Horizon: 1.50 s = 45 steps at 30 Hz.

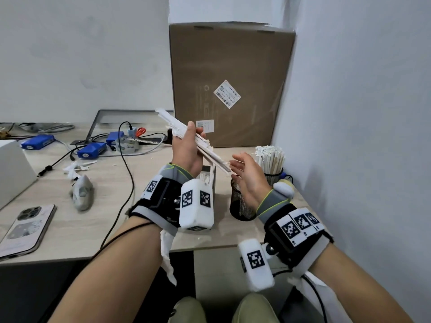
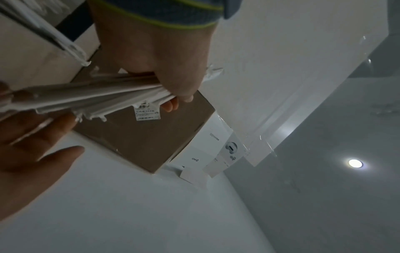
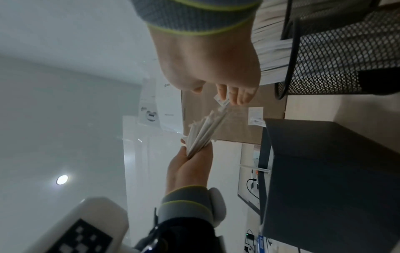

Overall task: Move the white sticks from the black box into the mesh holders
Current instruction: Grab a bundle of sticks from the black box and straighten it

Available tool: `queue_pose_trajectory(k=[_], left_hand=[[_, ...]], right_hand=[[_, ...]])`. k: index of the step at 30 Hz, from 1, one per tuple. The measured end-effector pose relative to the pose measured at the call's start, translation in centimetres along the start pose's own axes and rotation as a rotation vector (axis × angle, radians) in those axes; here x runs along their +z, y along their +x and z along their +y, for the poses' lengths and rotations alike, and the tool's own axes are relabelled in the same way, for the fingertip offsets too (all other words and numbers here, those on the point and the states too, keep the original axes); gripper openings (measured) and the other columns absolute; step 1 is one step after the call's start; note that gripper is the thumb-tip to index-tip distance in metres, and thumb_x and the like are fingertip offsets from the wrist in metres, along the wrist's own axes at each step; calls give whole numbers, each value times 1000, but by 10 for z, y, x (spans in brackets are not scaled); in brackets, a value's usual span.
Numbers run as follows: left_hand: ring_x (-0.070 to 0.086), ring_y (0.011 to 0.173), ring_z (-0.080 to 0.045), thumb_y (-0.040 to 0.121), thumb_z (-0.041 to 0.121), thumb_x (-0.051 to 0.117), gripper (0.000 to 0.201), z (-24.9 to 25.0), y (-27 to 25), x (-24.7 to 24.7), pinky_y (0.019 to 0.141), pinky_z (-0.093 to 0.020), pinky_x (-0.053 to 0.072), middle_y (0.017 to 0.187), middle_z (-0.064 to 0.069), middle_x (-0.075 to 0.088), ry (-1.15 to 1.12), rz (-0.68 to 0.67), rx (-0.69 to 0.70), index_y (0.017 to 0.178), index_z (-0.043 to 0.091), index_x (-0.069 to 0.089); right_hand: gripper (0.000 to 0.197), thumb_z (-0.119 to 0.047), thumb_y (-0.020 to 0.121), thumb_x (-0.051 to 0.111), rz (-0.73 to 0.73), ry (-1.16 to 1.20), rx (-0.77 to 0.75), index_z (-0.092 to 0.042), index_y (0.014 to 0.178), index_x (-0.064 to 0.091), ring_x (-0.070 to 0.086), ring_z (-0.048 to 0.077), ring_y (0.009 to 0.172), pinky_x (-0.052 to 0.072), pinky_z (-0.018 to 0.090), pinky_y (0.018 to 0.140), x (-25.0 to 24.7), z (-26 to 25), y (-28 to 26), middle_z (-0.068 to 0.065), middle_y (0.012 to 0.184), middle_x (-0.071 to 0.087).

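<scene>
My left hand [image 1: 194,136] grips a bundle of white sticks [image 1: 205,150] above the table, slanted from upper left down to lower right. My right hand [image 1: 242,169] is open, with its straight fingers against the bundle's lower end. In the left wrist view the bundle [image 2: 97,95] fans out from the left hand's curled fingers [image 2: 173,104]. The black box [image 1: 211,173], with more sticks in it, stands partly hidden under the left wrist. A near mesh holder [image 1: 240,203] stands beside it. The far mesh holder [image 1: 276,176] is packed with sticks [image 1: 271,157].
A tall cardboard box [image 1: 231,85] stands behind against the wall. A white wall closes off the right side. On the left of the table [image 1: 112,224] lie a phone [image 1: 25,227], blue devices [image 1: 91,150], black cables [image 1: 127,173] and a crumpled grey wad [image 1: 81,192].
</scene>
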<state>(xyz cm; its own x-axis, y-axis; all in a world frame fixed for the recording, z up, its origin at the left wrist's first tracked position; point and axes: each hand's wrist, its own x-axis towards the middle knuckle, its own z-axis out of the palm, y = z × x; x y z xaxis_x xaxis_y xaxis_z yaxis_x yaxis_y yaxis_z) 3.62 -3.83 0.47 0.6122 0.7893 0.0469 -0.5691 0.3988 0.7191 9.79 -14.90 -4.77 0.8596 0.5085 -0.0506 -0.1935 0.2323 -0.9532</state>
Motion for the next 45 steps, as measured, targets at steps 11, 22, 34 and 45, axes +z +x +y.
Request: queue_pose_trajectory(k=[11,22,34,45], left_hand=[[61,55,-8,93,12,56,16,-31,-14,6,49,-22,50,70,-4,54,76,4,55,104,8,45],[62,59,-12,90,7,62,9,-28,-25,7,58,-20,53,67,-4,63,162,-84,158,84,7,54],[54,60,-13,91,16,61,18,-26,-26,-9,57,-23,48,64,-4,54,219,-250,86,75,14,55],[56,64,-13,92,20,60,21,-28,-32,-12,53,-20,48,69,-8,56,258,-347,-35,81,3,54]], right_hand=[[70,-50,97,26,-217,480,295,6,136,40,54,17,75,42,25,72,18,6,9,14,98,57],[73,-58,94,19,-228,648,362,4,102,56,52,27,81,37,28,93,23,10,14,18,95,57],[72,-58,95,18,-248,557,415,0,97,60,55,22,85,39,29,98,21,10,7,15,92,60],[57,-50,98,21,-282,568,402,-11,87,61,60,15,68,47,24,67,22,0,-1,6,69,70]])
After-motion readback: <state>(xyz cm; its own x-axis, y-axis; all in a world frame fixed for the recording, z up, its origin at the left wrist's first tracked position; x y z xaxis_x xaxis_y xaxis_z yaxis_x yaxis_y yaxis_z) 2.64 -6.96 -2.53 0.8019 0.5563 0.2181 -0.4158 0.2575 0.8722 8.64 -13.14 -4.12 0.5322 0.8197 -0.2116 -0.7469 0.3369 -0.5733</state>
